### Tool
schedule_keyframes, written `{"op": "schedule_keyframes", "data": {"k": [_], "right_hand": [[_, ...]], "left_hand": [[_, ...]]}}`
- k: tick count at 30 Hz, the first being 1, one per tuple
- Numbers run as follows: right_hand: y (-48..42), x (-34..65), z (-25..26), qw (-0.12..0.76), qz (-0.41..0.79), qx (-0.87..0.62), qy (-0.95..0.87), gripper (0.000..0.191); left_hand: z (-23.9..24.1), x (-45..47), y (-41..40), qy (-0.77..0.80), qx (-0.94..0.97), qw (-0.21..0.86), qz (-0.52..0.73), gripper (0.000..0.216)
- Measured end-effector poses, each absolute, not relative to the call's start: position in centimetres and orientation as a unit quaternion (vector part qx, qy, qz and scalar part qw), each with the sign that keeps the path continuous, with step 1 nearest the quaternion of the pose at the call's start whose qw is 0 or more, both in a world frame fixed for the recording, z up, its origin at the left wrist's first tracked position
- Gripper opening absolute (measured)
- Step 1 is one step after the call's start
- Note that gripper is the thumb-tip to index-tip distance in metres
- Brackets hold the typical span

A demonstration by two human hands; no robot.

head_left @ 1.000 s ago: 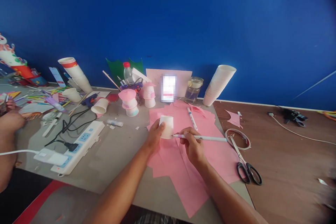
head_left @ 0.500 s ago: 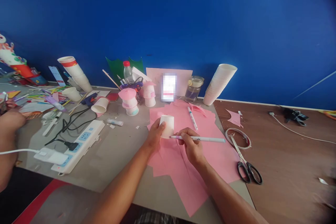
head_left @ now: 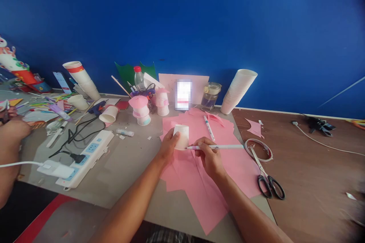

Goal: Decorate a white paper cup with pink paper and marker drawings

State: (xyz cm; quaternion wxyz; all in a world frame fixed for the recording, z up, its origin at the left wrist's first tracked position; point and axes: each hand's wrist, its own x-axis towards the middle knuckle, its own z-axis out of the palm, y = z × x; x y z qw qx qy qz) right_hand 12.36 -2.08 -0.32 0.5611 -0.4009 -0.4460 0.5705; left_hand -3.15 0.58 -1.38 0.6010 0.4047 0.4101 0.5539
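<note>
My left hand (head_left: 168, 147) grips an upside-down white paper cup (head_left: 181, 136) that stands on pink paper sheets (head_left: 205, 171). My right hand (head_left: 207, 156) pinches a white marker pen (head_left: 218, 147), held nearly level, with its tip against the cup's lower right edge. A second pen (head_left: 208, 128) lies on the pink paper just behind my right hand.
Black-handled scissors (head_left: 268, 182) and a tape ring (head_left: 258, 150) lie to the right. A tall stack of white cups (head_left: 238, 92), a jar (head_left: 210, 97), a phone (head_left: 183, 95) and pink-topped cup figures (head_left: 141, 111) stand behind. A power strip (head_left: 85, 157) and another person's arm (head_left: 10, 140) are at left.
The pen has tilted slightly flatter and its tip has shifted a little along the cup's base. My left hand stays on the cup.
</note>
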Motion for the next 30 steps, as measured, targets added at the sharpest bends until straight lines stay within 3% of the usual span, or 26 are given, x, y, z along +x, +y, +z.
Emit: {"op": "schedule_keyframes", "data": {"k": [20,30], "right_hand": [[-2.31,12.10,-0.26,0.549,0.549,-0.414,-0.475,0.019],[-2.02,12.33,-0.31,0.626,0.529,-0.404,-0.408,0.023]], "left_hand": [[-1.09,-3.03,0.43,0.404,0.388,0.614,0.556,0.046],[-1.35,-3.17,0.58,0.399,0.374,0.616,0.567,0.050]]}}
